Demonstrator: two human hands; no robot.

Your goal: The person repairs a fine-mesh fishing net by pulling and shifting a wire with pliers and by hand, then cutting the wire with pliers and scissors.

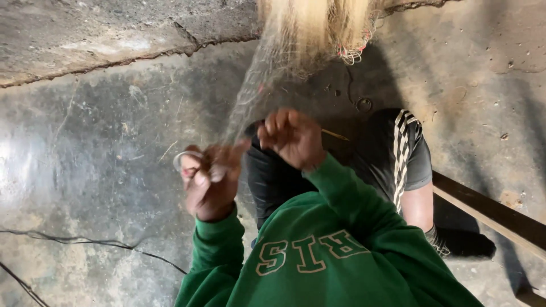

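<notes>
A pale, fine-meshed net (301, 34) hangs from the top of the view and narrows into a twisted strand between my hands. My left hand (209, 181), in a green sleeve, pinches the lower end of that strand. A small pale loop (181, 159) shows at its outer edge; I cannot tell what it is. My right hand (293, 137) is just right of the strand's end with its fingers curled tight. It is blurred, and the thread seems to run into its grip. A thin yellowish stick (335, 135) pokes out beside it.
I wear a green sweatshirt (318, 256) and black shorts with white stripes (401, 148). Below is a cracked concrete floor (102, 131). Thin dark cords (85, 241) lie at the lower left, a wooden plank (489, 213) at the right, and a small ring (364, 104) near the net.
</notes>
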